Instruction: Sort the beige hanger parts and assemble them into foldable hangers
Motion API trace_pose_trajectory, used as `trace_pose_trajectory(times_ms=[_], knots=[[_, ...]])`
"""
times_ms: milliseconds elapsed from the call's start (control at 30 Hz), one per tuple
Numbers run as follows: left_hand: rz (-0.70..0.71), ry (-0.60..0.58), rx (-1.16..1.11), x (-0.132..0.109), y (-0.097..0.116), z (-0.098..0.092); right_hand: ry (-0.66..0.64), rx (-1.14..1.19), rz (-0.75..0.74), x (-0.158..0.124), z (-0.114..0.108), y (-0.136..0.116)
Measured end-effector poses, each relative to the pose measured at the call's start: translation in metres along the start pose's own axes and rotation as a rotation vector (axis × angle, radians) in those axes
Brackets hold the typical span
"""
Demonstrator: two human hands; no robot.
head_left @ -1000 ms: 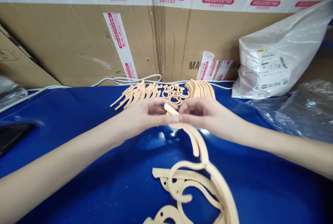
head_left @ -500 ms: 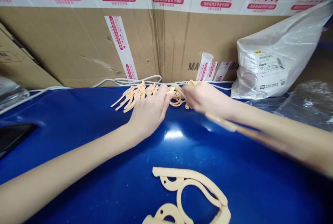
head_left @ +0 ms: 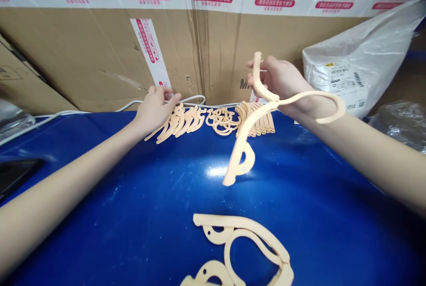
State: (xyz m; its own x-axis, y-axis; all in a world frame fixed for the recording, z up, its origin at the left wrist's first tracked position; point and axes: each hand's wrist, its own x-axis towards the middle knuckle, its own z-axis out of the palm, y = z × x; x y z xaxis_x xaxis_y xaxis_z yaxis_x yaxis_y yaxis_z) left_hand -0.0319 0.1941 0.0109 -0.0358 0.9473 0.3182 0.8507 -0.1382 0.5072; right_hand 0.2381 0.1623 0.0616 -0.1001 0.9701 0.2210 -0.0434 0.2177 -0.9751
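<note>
My right hand (head_left: 281, 80) is raised in front of the cardboard, its fingers closed on one arm of a cream plastic folding hanger (head_left: 244, 131). The hanger's other arm slants down toward me and its hook lies across my wrist. My left hand (head_left: 155, 108) is at the left end of a row of curved cream hanger arms (head_left: 186, 119), thumb and fingers apart, nothing visible in it. Beside those arms are a heap of hanger hooks (head_left: 222, 122) and a stack of more hanger arms (head_left: 258, 119). Another folded hanger (head_left: 242, 221) lies nearest me, partly cut off below.
A large taped cardboard box (head_left: 100, 51) stands behind the blue table surface (head_left: 133, 197), with a white cable (head_left: 129, 105) along its foot. On the right sits a white plastic parcel bag (head_left: 353, 64). A dark flat object (head_left: 18, 173) lies at left.
My hands have parted from the middle of the row. The right one has lifted the hanger up and to the right; the left has shifted left to the curved arms.
</note>
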Motion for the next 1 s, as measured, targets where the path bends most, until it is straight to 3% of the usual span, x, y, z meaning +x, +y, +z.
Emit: trace_pose_trajectory(times_ms=[100,133,167,200,233,367,500,567,667,733,833,900,1000], knots=[[0.076,-0.15,-0.166,-0.016,0.031,-0.005,0.09,0.096,-0.021,0.006,0.0,0.005],[0.1,-0.29,-0.239,-0.021,0.042,-0.007,0.114,0.101,-0.057,0.009,-0.002,0.008],[0.103,-0.528,-0.424,-0.027,0.051,-0.009,0.137,0.089,-0.109,0.01,-0.003,0.011],[0.097,-0.659,-0.58,-0.031,0.059,-0.009,0.143,0.054,-0.172,0.012,-0.006,0.014],[0.089,-0.683,-0.669,-0.036,0.064,-0.009,0.134,0.005,-0.237,0.012,-0.008,0.016],[0.076,-0.564,-0.686,-0.046,0.069,0.0,0.0,-0.264,-0.382,0.011,-0.019,0.017],[0.051,-0.656,-0.756,-0.051,0.069,0.007,-0.112,-1.036,-0.599,0.006,-0.022,0.014],[-0.046,-0.706,-0.905,-0.054,0.071,0.007,-0.169,-1.353,-0.667,0.003,-0.019,0.016],[-0.271,-0.717,-1.214,-0.059,0.078,0.005,-0.198,-1.582,-0.696,-0.003,-0.011,0.023],[-0.379,-0.736,-1.388,-0.062,0.081,0.004,-0.166,-1.661,-0.695,-0.007,-0.005,0.028],[-0.362,-0.777,-1.421,-0.065,0.081,0.008,-0.173,-1.65,-0.672,-0.012,0.001,0.03],[-0.254,-0.698,-1.204,-0.066,0.077,0.014,-0.249,-1.491,-0.562,-0.01,-0.001,0.029],[-0.12,-0.532,-0.83,-0.067,0.07,0.025,-0.274,-1.179,-0.197,0.004,-0.014,0.025]])
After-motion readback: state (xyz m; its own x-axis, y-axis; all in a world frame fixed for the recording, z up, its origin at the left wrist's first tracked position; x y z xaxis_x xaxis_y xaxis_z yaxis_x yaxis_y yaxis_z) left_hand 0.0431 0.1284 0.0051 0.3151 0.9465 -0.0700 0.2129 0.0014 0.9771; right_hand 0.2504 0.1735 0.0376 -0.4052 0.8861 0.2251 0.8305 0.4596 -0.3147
